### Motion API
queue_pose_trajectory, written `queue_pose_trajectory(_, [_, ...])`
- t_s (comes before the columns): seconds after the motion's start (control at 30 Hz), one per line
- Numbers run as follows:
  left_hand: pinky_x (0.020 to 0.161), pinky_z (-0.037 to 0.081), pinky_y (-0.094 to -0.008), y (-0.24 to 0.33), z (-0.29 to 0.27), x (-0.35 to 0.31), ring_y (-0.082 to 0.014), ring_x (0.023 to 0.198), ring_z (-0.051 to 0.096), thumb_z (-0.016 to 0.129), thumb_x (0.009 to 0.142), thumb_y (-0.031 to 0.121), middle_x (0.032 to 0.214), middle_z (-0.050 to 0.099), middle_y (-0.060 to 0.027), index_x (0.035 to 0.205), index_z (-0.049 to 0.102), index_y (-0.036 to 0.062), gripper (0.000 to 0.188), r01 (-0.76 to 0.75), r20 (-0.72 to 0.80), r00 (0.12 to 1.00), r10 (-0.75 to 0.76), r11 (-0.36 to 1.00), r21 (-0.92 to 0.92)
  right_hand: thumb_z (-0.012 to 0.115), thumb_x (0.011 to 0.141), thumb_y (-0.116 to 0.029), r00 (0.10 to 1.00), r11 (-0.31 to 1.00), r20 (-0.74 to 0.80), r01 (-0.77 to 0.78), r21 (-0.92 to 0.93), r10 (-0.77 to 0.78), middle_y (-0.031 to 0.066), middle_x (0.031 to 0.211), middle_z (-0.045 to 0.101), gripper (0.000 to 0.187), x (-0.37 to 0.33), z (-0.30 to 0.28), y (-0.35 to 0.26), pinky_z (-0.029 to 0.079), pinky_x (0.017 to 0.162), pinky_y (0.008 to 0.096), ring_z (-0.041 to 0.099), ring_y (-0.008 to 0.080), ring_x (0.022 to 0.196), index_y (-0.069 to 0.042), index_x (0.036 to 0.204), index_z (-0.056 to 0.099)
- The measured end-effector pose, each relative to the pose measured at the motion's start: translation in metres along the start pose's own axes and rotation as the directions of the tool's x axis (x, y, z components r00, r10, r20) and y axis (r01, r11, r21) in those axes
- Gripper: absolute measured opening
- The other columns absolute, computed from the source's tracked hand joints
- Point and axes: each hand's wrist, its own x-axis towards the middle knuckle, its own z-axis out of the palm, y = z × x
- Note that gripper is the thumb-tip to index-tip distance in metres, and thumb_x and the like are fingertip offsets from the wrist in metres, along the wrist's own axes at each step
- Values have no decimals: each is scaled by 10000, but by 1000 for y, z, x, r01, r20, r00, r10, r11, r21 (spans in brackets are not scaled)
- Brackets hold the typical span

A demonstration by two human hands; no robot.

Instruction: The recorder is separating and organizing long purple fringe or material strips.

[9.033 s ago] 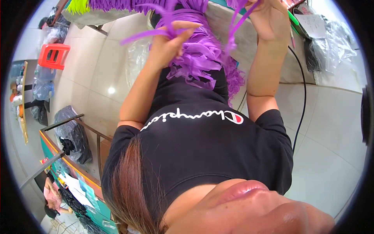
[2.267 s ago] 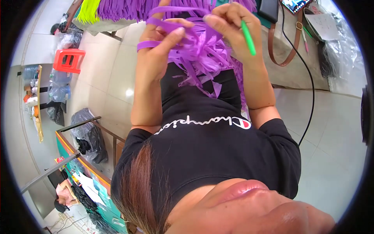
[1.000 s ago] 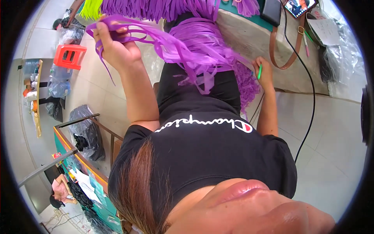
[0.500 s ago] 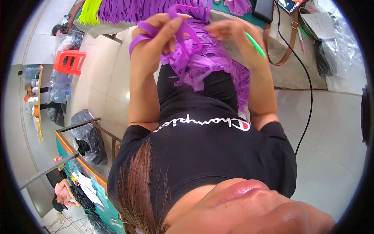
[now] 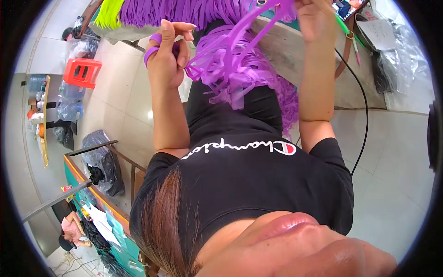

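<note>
My left hand (image 5: 168, 53) is closed at the left, with purple ribbon (image 5: 151, 46) looped round it and its index finger partly stretched out. Raised at the top right, my right hand (image 5: 316, 21) pulls a stretch of purple ribbon (image 5: 247, 34) taut above my lap; its fingertips are partly cut off by the picture's edge. A slim bright green stick-like tool (image 5: 342, 24) pokes out of the right hand; its kind cannot be made out. Across my thighs lies a tangled heap of purple ribbon (image 5: 237, 78), spilling down on the right.
Rows of purple strips (image 5: 170, 13) and lime green strips (image 5: 109, 15) hang over the table's edge ahead. A black cable (image 5: 364, 92) runs down at the right. Clear plastic bags (image 5: 406, 60) lie at the far right. A red stool (image 5: 83, 73) and a seated person (image 5: 74, 229) are leftward.
My right hand has moved up and to the right, drawing the ribbon out. The left hand has shifted slightly left and down, away from the heap.
</note>
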Motion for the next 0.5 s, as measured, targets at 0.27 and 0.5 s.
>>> queue_pose_trajectory(0.27, [371,205,-198,10,-82,3,-30,413,305,467,989,311,807,617,-61,1030,621,-31,378,-70,-185,982,47,991,-117,606,897,-98,922,979,-350,110,-173,-165,71,826,652,104,37,5,-83,519,667,251,625,130,744,-15,957,615])
queue_pose_trajectory(0.5, [445,300,-154,6,28,4,12,508,409,568,917,115,968,683,-23,1091,655,20,217,-30,150,989,3,983,179,559,932,-104,957,931,248,-52,-361,149,110,874,642,149,4,46,-52,517,649,260,627,157,714,-83,789,522])
